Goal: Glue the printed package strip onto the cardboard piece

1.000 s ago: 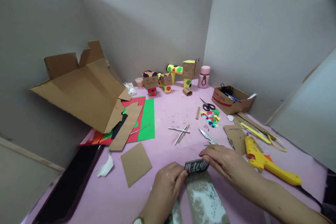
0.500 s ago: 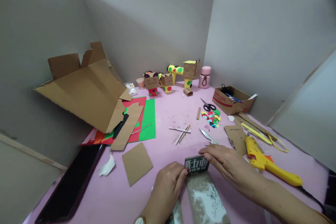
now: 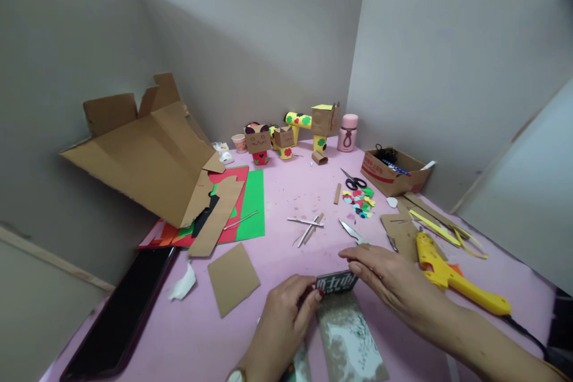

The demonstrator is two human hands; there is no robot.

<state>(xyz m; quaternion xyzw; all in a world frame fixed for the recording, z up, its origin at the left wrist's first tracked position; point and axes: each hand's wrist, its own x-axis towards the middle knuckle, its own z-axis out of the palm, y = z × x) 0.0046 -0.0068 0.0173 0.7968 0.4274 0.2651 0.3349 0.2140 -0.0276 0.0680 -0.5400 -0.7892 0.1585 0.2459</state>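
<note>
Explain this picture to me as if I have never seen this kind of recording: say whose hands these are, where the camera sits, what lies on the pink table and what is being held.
There is no machine here: a person works with bare hands, and the camera sits on that person's head, looking forward and down. The left hand and right hand together hold a printed cardboard strip, folded up at its far end, on the pink table. To the right lies a yellow glue gun; ahead are scissors, coloured paper cut-outs and a small open box. At the back stand little cardboard figures. To the left lie a big flattened carton, coloured paper sheets and a cardboard square.
</note>
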